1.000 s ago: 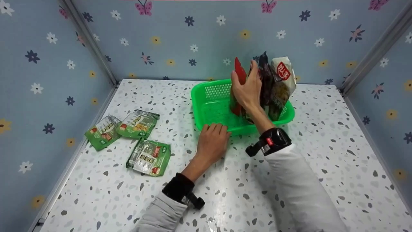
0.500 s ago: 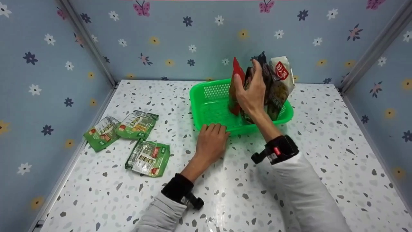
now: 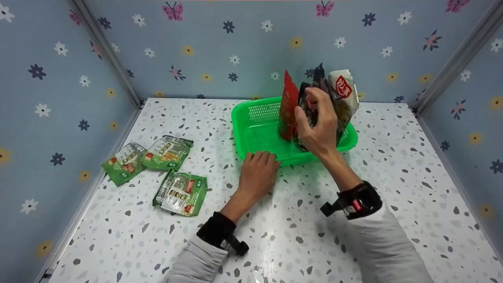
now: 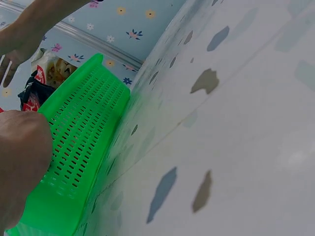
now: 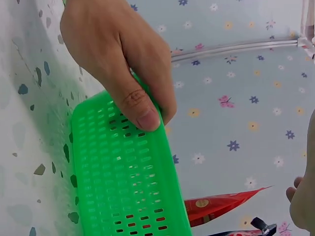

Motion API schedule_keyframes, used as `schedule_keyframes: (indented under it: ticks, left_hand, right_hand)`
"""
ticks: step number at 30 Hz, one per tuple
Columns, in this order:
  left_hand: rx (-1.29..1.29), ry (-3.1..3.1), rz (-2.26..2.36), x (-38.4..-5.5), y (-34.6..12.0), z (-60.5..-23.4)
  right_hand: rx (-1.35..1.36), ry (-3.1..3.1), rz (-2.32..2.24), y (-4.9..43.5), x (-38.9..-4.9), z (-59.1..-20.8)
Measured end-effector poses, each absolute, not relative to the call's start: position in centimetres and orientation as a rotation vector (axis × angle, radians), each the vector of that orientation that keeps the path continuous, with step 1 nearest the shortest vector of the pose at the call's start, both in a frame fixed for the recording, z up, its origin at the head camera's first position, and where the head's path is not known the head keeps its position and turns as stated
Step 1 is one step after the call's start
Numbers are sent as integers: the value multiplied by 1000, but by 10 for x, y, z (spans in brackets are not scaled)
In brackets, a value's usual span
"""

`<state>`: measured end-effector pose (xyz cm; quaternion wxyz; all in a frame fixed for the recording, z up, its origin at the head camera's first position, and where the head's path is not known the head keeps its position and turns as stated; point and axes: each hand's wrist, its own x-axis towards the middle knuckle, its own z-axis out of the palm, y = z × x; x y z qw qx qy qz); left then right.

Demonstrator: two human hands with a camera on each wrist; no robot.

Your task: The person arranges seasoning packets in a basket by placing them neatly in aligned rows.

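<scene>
A green plastic basket [image 3: 263,113] stands at the back of the table. My left hand [image 3: 258,175] grips its near rim, fingers over the edge; in the right wrist view the thumb [image 5: 146,119] presses the perforated outer wall. Upright in the basket's right part are a red packet [image 3: 289,106], a dark packet [image 3: 301,101], a black-topped packet [image 3: 319,76] and a white-topped snack bag [image 3: 343,86] with a red label. My right hand [image 3: 323,125] is over these packets, fingers loosely bent and thumb apart, with nothing held. It hides part of the dark packets.
Several green snack packets lie flat on the speckled table [image 3: 129,220] at the left: one near packet [image 3: 181,194], one farther packet [image 3: 168,152] and one leftmost packet [image 3: 124,163]. Flowered panels [image 3: 251,51] enclose the back and both sides.
My right hand has drawn back from the packets, moving right and toward me, and its fingers have bent more. The left hand stays on the basket rim.
</scene>
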<state>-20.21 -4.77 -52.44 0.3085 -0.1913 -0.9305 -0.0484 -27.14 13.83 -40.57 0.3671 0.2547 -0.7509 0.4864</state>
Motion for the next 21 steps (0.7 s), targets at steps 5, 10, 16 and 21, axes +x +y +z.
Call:
schedule_keyframes:
  ticks: [5, 10, 16, 21]
  left_hand:
    - [-508, -2458, -111, -202, -49, -524]
    - [-511, -2453, -107, -203, -49, -525]
    - [-524, -2449, -101, -205, -49, -527]
    - [-538, -2427, -74, -204, -50, -528]
  right_hand:
    - [821, -1901, 1195, 152, -253, -417]
    - [995, -2007, 1048, 166, -240, -441]
    - [1162, -2205, 767, 181, -236, -474]
    - [1192, -2305, 551, 188, -235, -494]
